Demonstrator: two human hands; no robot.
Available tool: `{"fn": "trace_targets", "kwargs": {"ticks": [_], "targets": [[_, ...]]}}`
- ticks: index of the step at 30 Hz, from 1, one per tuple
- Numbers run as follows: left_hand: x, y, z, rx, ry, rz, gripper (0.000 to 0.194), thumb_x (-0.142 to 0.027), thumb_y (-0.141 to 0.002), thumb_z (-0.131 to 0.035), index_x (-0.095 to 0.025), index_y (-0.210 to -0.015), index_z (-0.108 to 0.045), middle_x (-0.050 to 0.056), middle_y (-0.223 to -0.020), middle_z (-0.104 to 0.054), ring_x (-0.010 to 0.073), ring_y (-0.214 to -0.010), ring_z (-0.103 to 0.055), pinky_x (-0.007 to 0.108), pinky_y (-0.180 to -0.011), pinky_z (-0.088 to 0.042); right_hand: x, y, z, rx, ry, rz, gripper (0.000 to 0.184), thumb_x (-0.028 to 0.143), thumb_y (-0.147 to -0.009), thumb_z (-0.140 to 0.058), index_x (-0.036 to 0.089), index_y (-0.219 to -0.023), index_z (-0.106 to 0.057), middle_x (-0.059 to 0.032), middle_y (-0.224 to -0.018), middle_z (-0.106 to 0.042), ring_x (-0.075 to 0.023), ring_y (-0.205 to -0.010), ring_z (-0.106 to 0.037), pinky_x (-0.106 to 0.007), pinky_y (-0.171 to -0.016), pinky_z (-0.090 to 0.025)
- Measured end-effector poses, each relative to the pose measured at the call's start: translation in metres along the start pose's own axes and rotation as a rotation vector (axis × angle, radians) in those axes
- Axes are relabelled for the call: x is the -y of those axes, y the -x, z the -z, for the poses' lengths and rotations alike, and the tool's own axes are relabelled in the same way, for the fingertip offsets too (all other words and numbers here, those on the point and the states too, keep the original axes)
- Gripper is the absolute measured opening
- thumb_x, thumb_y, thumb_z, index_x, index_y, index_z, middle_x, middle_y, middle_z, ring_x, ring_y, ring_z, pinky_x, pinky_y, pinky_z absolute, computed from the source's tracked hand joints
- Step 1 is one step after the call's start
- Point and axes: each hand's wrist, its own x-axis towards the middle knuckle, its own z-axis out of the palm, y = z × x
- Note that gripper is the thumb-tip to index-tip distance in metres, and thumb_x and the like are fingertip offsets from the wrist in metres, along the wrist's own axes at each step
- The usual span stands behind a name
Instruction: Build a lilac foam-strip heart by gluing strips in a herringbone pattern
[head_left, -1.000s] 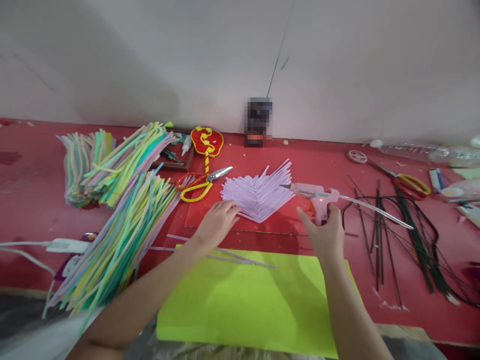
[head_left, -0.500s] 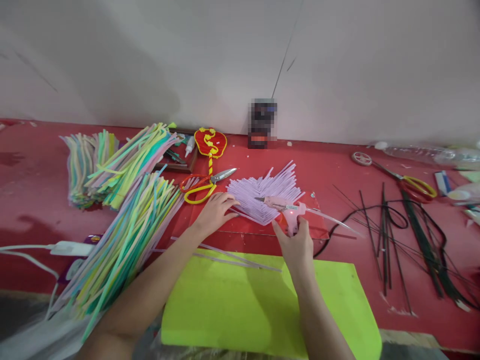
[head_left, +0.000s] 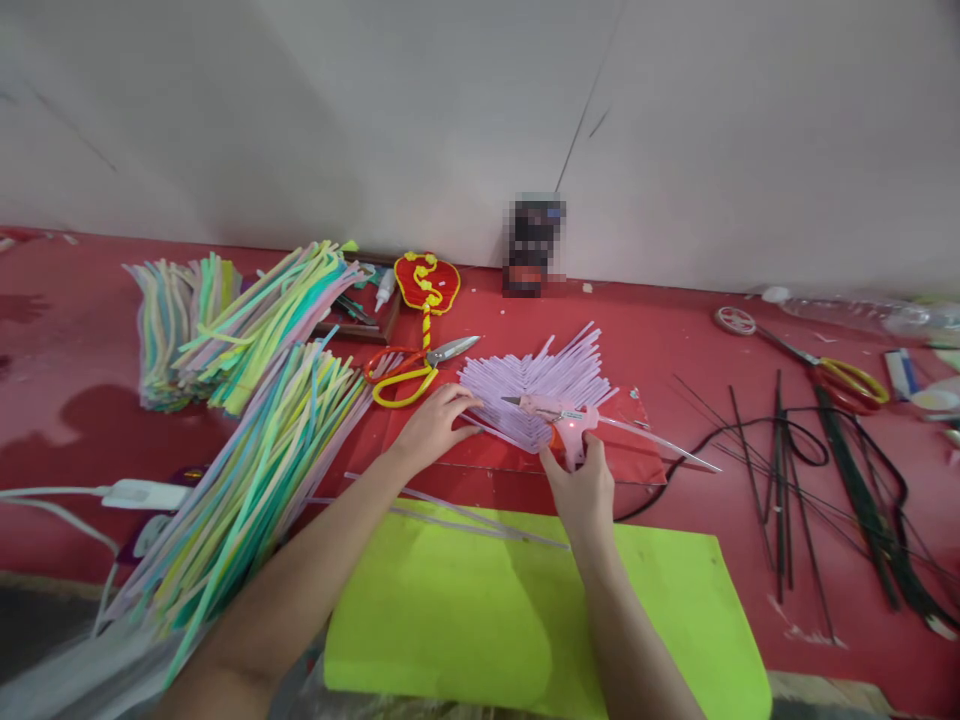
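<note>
One glue gun [head_left: 561, 411] is grasped in my right grip [head_left: 581, 488] over the lilac strips [head_left: 491, 380] on the red board [head_left: 636, 462], best kept steady; my left grip [head_left: 433, 428] touches their left edge, whether pinching I cannot tell.

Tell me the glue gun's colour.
The glue gun is mainly pale pink, seen in the head view.

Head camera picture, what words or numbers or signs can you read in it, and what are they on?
None can be read for sure.
Pink glue gun in the right hand: a small label, too tiny to read.
Dark object by the wall: blurred into squares, unreadable.
Small white tube: too small to tell if it has print.
</note>
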Motion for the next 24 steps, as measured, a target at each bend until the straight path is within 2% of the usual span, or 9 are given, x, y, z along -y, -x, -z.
{"fn": "trace_targets", "kwargs": {"ticks": [7, 12, 18, 24], "targets": [[0.003, 0.001, -0.002, 0.0, 0.048, 0.043, 0.034, -0.03, -0.081, -0.067, -0.021, -0.112, -0.057, 0.005, -0.108, -0.056, 0.0196, -0.105, -0.056, 0.04, -0.096, -0.047, -0.003, -0.004, 0.0, -0.026, -0.026, -0.015, 0.072, 0.062, -0.067, -0.058, 0.012, -0.117, -0.052, -0.0104, -0.092, -0.062, -0.0215, -0.076, -0.055, -0.033, -0.072, -0.043], [0.003, 0.001, -0.001, 0.008, 0.038, 0.022, 0.035, -0.029, -0.079, -0.069, -0.018, -0.111, -0.058, 0.006, -0.106, -0.057, 0.02, -0.104, -0.056, 0.04, -0.095, -0.048, -0.003, -0.004, 0.002, -0.03, -0.012, -0.017, 0.071, 0.061, -0.068, -0.057, 0.011, -0.118, -0.051, -0.0118, -0.097, -0.062, -0.0228, -0.08, -0.057, -0.033, -0.073, -0.044], [0.003, 0.0, 0.001, -0.016, 0.085, 0.013, 0.032, -0.026, -0.079, -0.069, -0.019, -0.108, -0.058, 0.006, -0.106, -0.058, 0.0195, -0.103, -0.057, 0.04, -0.094, -0.047, 0.002, 0.008, -0.001, -0.062, 0.124, 0.101, 0.064, 0.056, -0.076, -0.049, 0.013, -0.124, -0.046, -0.0176, -0.118, -0.058, -0.0294, -0.101, -0.056, -0.035, -0.074, -0.044], [0.006, 0.0, 0.0, -0.039, 0.084, 0.069, 0.036, -0.023, -0.076, -0.072, -0.019, -0.108, -0.057, 0.007, -0.109, -0.06, 0.0223, -0.106, -0.056, 0.044, -0.096, -0.045, 0.012, 0.02, -0.004, -0.038, 0.234, 0.189, 0.053, 0.047, -0.081, -0.044, 0.015, -0.123, -0.046, -0.0139, -0.113, -0.059, -0.0266, -0.095, -0.059, -0.032, -0.066, -0.043]]}}
